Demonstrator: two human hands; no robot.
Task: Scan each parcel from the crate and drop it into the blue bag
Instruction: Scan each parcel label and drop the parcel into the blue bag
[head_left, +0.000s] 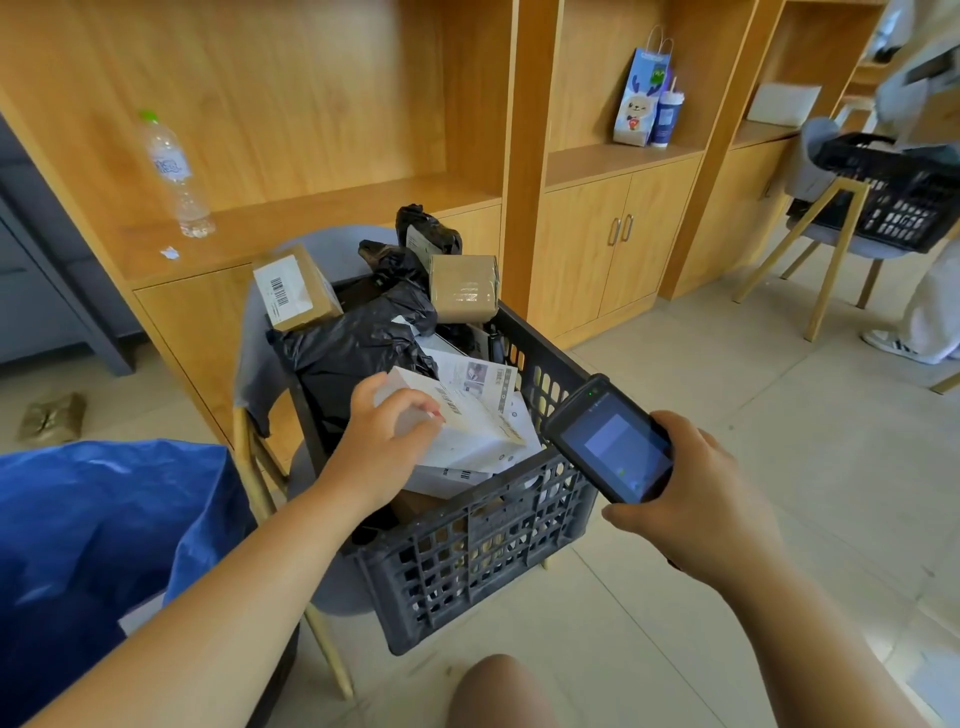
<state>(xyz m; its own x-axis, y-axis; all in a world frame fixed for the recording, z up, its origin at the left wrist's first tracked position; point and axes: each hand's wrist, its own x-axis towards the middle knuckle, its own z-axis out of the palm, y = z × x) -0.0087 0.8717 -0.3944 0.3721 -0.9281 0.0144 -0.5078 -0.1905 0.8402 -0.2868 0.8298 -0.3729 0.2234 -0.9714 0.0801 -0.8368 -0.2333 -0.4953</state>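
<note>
The white parcel (467, 431) lies on the pile in the crate (483, 545), long axis running far-left to near-right, barcode up. The left hand (384, 441) grasps its left end. The right hand (696, 499) grips the scanner (613, 441) beside it.

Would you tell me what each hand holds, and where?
The left hand grips a white box by its left end; the right hand holds the scanner by its near end.

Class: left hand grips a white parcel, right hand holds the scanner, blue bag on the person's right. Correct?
No: the head view shows the blue bag on the person's left. Left hand grips the white parcel; right hand holds the scanner.
</note>
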